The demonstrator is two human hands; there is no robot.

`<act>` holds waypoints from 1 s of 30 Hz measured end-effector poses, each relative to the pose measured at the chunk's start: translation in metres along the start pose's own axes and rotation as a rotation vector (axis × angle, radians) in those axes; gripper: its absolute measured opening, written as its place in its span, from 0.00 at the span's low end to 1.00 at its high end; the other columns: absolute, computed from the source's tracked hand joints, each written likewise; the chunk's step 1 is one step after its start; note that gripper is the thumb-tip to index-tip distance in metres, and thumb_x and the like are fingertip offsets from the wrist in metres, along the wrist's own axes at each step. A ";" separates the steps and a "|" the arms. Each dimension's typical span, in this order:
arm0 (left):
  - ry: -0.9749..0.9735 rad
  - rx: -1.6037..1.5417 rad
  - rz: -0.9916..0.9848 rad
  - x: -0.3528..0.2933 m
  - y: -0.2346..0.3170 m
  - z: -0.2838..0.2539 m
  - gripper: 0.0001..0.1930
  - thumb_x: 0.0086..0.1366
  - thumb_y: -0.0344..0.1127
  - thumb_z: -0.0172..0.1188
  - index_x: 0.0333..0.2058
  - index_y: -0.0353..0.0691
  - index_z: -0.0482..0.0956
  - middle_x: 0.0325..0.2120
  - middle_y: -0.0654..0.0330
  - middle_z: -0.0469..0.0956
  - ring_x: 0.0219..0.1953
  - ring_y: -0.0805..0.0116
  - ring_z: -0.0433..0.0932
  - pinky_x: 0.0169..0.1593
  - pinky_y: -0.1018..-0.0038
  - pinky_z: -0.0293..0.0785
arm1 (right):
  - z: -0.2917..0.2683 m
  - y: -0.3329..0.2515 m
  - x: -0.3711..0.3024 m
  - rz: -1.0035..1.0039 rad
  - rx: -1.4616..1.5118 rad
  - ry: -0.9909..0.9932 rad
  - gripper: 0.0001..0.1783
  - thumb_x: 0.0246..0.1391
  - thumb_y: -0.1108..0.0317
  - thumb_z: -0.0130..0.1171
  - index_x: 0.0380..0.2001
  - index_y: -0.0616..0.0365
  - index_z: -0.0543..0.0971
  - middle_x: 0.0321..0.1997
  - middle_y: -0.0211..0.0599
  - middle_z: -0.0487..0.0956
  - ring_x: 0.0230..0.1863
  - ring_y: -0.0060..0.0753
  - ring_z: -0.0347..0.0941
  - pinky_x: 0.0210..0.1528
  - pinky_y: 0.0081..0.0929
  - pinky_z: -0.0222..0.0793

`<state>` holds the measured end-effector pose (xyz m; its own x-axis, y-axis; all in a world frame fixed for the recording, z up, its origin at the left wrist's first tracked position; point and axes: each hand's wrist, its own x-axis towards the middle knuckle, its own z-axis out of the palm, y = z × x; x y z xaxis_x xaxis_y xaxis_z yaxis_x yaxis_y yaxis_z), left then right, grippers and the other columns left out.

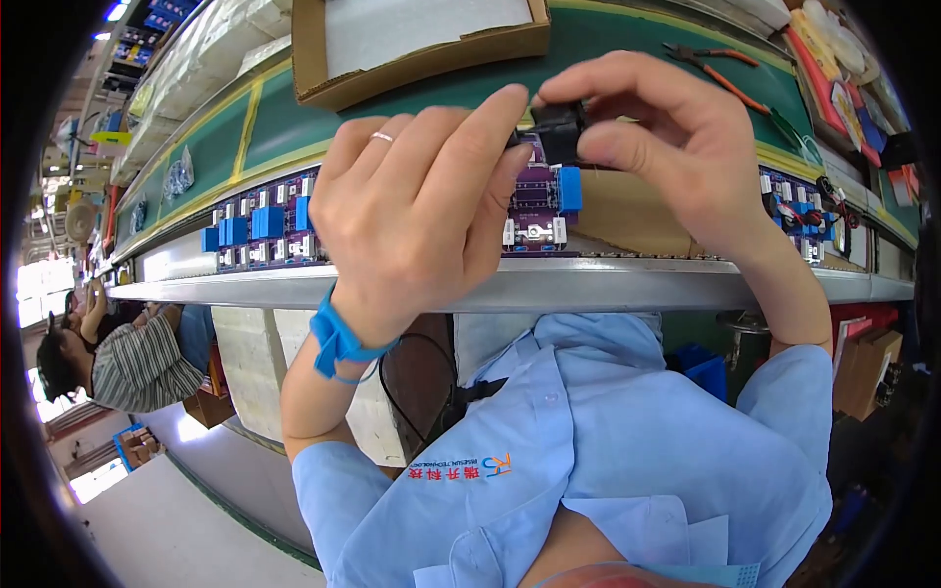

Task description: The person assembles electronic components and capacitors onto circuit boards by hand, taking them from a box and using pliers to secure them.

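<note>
A black block-shaped component point(560, 133) is pinched between the thumb and fingers of my right hand point(676, 137). It sits at the far edge of a purple circuit board point(534, 201) that carries a blue block part point(569, 189) and white parts; I cannot tell whether it is seated. My left hand point(417, 196) is closed, fingertips together at the same far edge, against the black component. A bit of black shows at those fingertips, but what they grip is mostly hidden. On the left wrist is a blue strap point(338, 335) with a cord.
More purple boards point(265, 223) line the rail at left, others with wires point(799, 214) at right. A cardboard box point(421, 64) stands beyond my hands. Orange-handled cutters point(725, 78) lie at far right. A metal edge point(588, 284) runs in front. Another person point(147, 358) sits at left.
</note>
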<state>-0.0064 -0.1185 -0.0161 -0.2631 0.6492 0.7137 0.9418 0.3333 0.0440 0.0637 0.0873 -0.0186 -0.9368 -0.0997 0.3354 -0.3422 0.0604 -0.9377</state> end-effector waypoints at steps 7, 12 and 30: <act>0.091 -0.274 -0.112 -0.003 0.005 0.020 0.21 0.48 0.28 0.70 0.44 0.37 0.80 0.32 0.56 0.81 0.29 0.62 0.78 0.33 0.72 0.70 | -0.004 0.009 -0.005 0.143 0.330 0.029 0.25 0.55 0.69 0.64 0.53 0.65 0.70 0.52 0.39 0.74 0.47 0.26 0.76 0.51 0.21 0.73; -0.292 -0.401 -0.372 0.001 0.011 0.019 0.17 0.47 0.30 0.68 0.38 0.40 0.79 0.30 0.58 0.80 0.29 0.58 0.78 0.33 0.71 0.72 | -0.031 0.037 -0.017 0.199 -0.344 -0.035 0.19 0.52 0.63 0.67 0.43 0.60 0.76 0.35 0.32 0.79 0.34 0.19 0.76 0.32 0.25 0.70; -0.759 -0.024 0.064 0.020 0.022 0.048 0.19 0.49 0.28 0.68 0.43 0.45 0.82 0.37 0.63 0.80 0.28 0.63 0.72 0.33 0.71 0.70 | -0.054 0.028 -0.015 0.625 -0.314 -0.391 0.20 0.54 0.63 0.63 0.39 0.68 0.69 0.28 0.53 0.77 0.34 0.50 0.75 0.39 0.38 0.68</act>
<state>-0.0012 -0.0651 -0.0347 -0.2713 0.9617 0.0392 0.9621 0.2698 0.0399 0.0639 0.1439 -0.0454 -0.8883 -0.2923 -0.3542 0.1783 0.4911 -0.8527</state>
